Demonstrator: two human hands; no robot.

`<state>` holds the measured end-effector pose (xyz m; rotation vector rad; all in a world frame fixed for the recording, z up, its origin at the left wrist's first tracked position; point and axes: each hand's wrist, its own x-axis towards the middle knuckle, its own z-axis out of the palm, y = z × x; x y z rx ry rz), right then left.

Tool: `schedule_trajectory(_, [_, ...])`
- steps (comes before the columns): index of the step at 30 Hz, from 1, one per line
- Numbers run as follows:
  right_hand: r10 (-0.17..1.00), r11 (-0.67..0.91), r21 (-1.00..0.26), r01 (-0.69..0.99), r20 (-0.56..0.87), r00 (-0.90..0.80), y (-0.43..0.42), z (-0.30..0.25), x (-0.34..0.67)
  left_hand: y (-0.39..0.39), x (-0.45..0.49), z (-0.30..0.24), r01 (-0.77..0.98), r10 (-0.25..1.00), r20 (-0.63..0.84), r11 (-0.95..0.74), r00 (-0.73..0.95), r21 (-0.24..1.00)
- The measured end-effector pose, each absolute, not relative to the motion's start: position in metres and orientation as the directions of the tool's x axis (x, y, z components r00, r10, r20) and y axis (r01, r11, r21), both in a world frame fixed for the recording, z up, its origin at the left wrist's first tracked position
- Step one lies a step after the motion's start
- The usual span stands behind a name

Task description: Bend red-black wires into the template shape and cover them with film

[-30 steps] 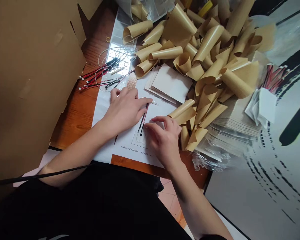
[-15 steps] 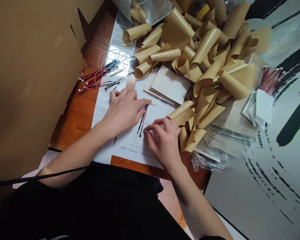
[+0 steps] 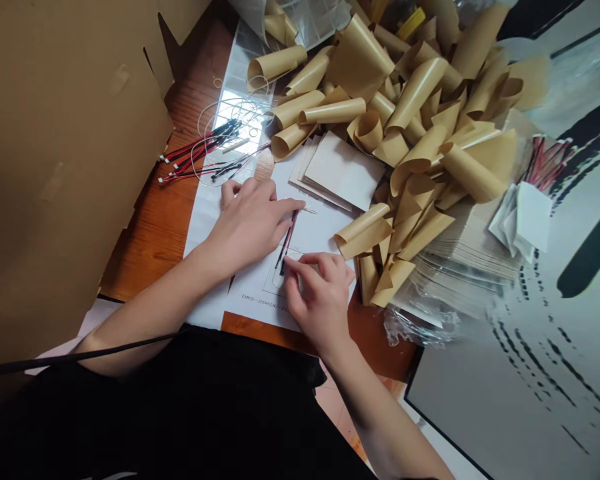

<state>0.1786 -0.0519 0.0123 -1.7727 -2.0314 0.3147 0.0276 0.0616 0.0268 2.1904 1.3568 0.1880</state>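
A thin red-and-black wire lead (image 3: pixel 291 232) lies lengthwise on a white printed sheet (image 3: pixel 245 287) with an outline drawing and lettering along its lower edge. My left hand (image 3: pixel 253 217) rests on the sheet, its thumb and outstretched index finger closed at the lead's upper end. The other left fingers are curled. Thumb and index finger of my right hand (image 3: pixel 320 287) pinch at the lead's lower black end, covering its tip and part of the lettering. A small pale strip (image 3: pixel 310 210) shows just beyond my left index fingertip.
More red-and-black leads (image 3: pixel 200 153) lie at the left near a cardboard box (image 3: pixel 70 147). Pale cards (image 3: pixel 343 167) sit at the sheet's top. Curled brown paper pieces (image 3: pixel 415 93) heap behind and to the right, beside stacked sheets (image 3: pixel 470 260) and a wire bundle (image 3: pixel 550 160).
My right hand has moved slightly left and down, its fingertips now over the lead's lower black end and more of the lettering covered. My left hand stays at the upper end.
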Motion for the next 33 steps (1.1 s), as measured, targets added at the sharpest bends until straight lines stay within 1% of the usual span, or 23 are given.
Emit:
schedule_trajectory(2, [0.971,0.193,-0.347,0.918,0.201,-0.128,-0.057,0.011,0.176,0.062,0.027,0.027,0.785,0.862,-0.161,-0.341,0.481,0.518])
schedule_trajectory(5, [0.963,0.199,-0.229,0.953,0.226,-0.147,-0.063,0.01,0.171,0.061,0.027,0.026,0.785,0.86,-0.161,-0.346,0.485,0.514])
schedule_trajectory(9, [0.967,0.184,-0.163,0.969,0.208,-0.149,-0.064,0.012,0.168,0.062,0.027,0.026,0.783,0.855,-0.162,-0.355,0.493,0.511])
schedule_trajectory(11, [0.974,0.185,-0.192,0.964,0.165,-0.154,-0.062,0.015,0.171,0.062,0.026,0.027,0.782,0.847,-0.169,-0.364,0.504,0.506])
schedule_trajectory(13, [0.981,0.177,-0.29,0.94,0.134,-0.144,-0.058,0.018,0.177,0.062,0.025,0.029,0.783,0.837,-0.18,-0.379,0.517,0.493])
schedule_trajectory(15, [0.987,0.125,-0.412,0.902,0.141,-0.073,-0.054,0.019,0.186,0.062,0.023,0.031,0.783,0.822,-0.193,-0.399,0.536,0.478])
schedule_trajectory(17, [0.987,0.037,-0.473,0.88,0.156,0.042,-0.05,0.019,0.194,0.062,0.022,0.033,0.777,0.804,-0.206,-0.42,0.558,0.469])
schedule_trajectory(19, [0.983,-0.027,-0.466,0.884,0.147,0.107,-0.047,0.016,0.199,0.061,0.021,0.035,0.772,0.791,-0.215,-0.434,0.573,0.464])
schedule_trajectory(22, [0.985,-0.059,-0.451,0.89,0.118,0.125,-0.045,0.011,0.201,0.058,0.021,0.035,0.779,0.791,-0.221,-0.436,0.57,0.451])
schedule_trajectory(26, [0.984,-0.097,-0.481,0.871,0.087,0.157,-0.044,0.008,0.197,0.054,0.024,0.035,0.788,0.793,-0.226,-0.44,0.566,0.43])
schedule_trajectory(33, [0.991,-0.11,-0.449,0.887,0.017,0.132,-0.038,0.008,0.2,0.053,0.026,0.037,0.801,0.789,-0.241,-0.455,0.565,0.389])
